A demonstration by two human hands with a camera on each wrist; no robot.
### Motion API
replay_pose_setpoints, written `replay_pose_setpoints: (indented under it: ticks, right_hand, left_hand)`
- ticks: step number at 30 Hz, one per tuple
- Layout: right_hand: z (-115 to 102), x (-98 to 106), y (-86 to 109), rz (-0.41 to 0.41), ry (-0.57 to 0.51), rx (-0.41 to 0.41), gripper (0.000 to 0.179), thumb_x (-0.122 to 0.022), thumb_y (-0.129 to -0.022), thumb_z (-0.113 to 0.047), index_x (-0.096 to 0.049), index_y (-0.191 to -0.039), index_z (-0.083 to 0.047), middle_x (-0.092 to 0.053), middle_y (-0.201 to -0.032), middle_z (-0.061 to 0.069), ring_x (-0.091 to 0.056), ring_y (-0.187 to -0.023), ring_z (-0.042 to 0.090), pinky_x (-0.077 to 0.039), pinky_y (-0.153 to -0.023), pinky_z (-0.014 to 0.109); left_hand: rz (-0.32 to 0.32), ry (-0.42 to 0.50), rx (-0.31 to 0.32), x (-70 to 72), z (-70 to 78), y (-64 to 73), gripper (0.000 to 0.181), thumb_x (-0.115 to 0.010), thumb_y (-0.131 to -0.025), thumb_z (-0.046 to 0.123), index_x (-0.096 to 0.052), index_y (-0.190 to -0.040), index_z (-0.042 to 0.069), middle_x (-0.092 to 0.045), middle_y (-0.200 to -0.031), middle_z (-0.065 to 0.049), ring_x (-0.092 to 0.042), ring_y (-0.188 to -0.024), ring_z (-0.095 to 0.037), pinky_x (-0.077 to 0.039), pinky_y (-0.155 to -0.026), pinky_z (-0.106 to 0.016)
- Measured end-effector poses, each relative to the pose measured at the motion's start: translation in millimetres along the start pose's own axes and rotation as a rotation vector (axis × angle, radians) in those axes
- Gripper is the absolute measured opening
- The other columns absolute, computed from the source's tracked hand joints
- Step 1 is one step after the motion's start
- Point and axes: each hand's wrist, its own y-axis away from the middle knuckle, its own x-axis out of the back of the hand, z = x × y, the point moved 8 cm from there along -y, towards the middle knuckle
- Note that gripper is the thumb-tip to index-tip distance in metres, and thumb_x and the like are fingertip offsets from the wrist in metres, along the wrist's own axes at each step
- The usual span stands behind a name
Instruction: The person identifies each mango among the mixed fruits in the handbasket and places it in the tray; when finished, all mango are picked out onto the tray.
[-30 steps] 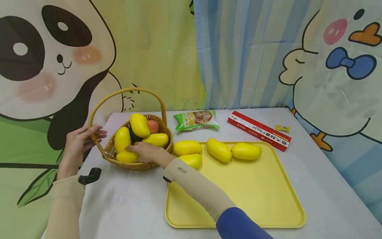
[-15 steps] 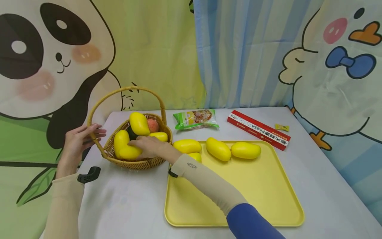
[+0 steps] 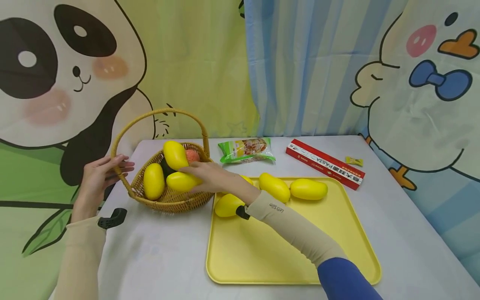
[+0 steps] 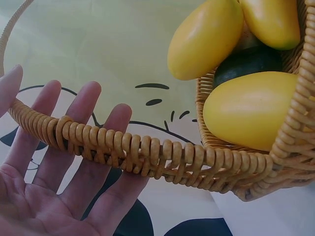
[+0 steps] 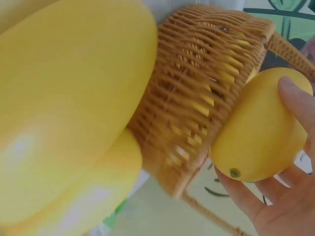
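Observation:
In the head view, my right hand [image 3: 217, 177] grips a yellow mango [image 3: 183, 182] above the near right rim of a wicker basket [image 3: 174, 204]. The right wrist view shows this mango [image 5: 261, 125] between thumb and fingers. My left hand [image 3: 95, 179] holds the basket's handle low on its left side; in the left wrist view the fingers lie behind the handle [image 4: 113, 145] with the thumb in front. Inside the basket are a mango [image 3: 153, 182] at the left, another mango [image 3: 175, 155] at the back, a reddish round fruit [image 3: 192, 156] and a partly hidden dark green one [image 4: 248, 64].
A yellow tray [image 3: 285, 250] lies right of the basket, with several mangoes along its far and left edges, one mango [image 3: 226, 205] partly behind the right wrist. Behind it are a green-and-clear food packet [image 3: 247, 151], a red pasta box [image 3: 325, 163] and a small yellow packet [image 3: 354, 161].
My right hand has taken the near mango from inside the basket and moved it up and right to the rim. My left hand has stayed at the handle.

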Motion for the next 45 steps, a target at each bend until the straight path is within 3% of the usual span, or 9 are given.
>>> replay_pose_setpoints:
  ticks: [8,18,23,32,38,45]
  right_hand:
    - [18.4,17.2,42.5,0.054,0.010,-0.016,0.065,-0.067,-0.090,-0.037,-0.039,-0.147,-0.020,-0.054,-0.131,0.006,-0.058,-0.100,0.017,-0.050,-0.083,0.032]
    - [37.4,24.0,91.2,0.090,0.006,-0.066,0.066,-0.071,-0.087,-0.034,-0.044,-0.144,-0.017,-0.052,-0.137,0.009,-0.056,-0.118,0.028,-0.048,-0.094,0.044]
    - [43.0,25.8,113.7,0.111,0.008,-0.077,0.065,-0.072,-0.087,-0.034,-0.045,-0.143,-0.017,-0.055,-0.133,0.008,-0.058,-0.112,0.025,-0.050,-0.092,0.043]
    - [61.2,15.7,156.7,0.127,-0.018,-0.124,0.064,-0.073,-0.086,-0.033,-0.047,-0.142,-0.017,-0.058,-0.128,0.008,-0.060,-0.106,0.023,-0.051,-0.086,0.041]
    - [68.1,4.7,176.8,0.112,-0.017,-0.160,0.066,-0.074,-0.084,-0.032,-0.047,-0.142,-0.017,-0.058,-0.127,0.009,-0.060,-0.091,0.020,-0.050,-0.076,0.036]
    - [77.2,-4.9,193.2,0.102,-0.007,-0.201,0.065,-0.075,-0.084,-0.031,-0.048,-0.141,-0.014,-0.059,-0.127,0.012,-0.062,-0.097,0.025,-0.052,-0.082,0.042]
  left_hand:
    - [-0.009,0.027,-0.015,0.7,1.3,-0.2,0.019,-0.060,-0.095,0.028,-0.074,-0.100,0.017,-0.075,-0.085,0.006,-0.072,-0.080,-0.008,-0.054,-0.072,-0.017]
    - [-0.031,0.075,-0.014,-3.6,4.2,2.8,0.018,-0.058,-0.097,0.023,-0.073,-0.099,0.014,-0.075,-0.084,0.005,-0.072,-0.078,-0.008,-0.054,-0.070,-0.016]
    - [-0.027,0.071,-0.007,-6.6,6.6,4.8,0.018,-0.058,-0.096,0.024,-0.073,-0.100,0.013,-0.075,-0.084,0.005,-0.072,-0.078,-0.008,-0.054,-0.070,-0.016]
    - [-0.027,0.062,-0.019,-4.1,4.3,1.7,0.018,-0.058,-0.097,0.023,-0.073,-0.099,0.014,-0.075,-0.085,0.004,-0.072,-0.078,-0.008,-0.054,-0.071,-0.016]
    - [-0.036,0.071,-0.020,-4.3,4.4,1.8,0.017,-0.058,-0.097,0.023,-0.073,-0.098,0.014,-0.075,-0.085,0.004,-0.072,-0.078,-0.008,-0.054,-0.071,-0.016]
    - [-0.027,0.059,-0.015,-3.4,3.9,3.8,0.018,-0.058,-0.097,0.024,-0.073,-0.100,0.014,-0.075,-0.085,0.005,-0.072,-0.079,-0.008,-0.053,-0.071,-0.015]
